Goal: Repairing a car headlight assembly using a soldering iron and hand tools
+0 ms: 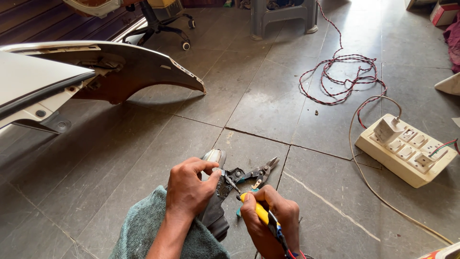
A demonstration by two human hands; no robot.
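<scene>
You are sitting on grey tiled floor (268,100), dusty, cracked seams. Your left hand (189,189) is clasping dark handle-shaped part (214,201) over teal cloth (143,230) – your right hand (270,218) is gripping yellow-handled soldering iron (261,213), tip touching part. Snips (258,173) lying just beyond. Cream power strip (407,149), coiled red-black cable (345,76) at right – vehicle body panel (115,67) at left.

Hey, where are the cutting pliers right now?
In the head view, the cutting pliers lie on the floor tiles at lower centre, just beyond the right hand.
</scene>
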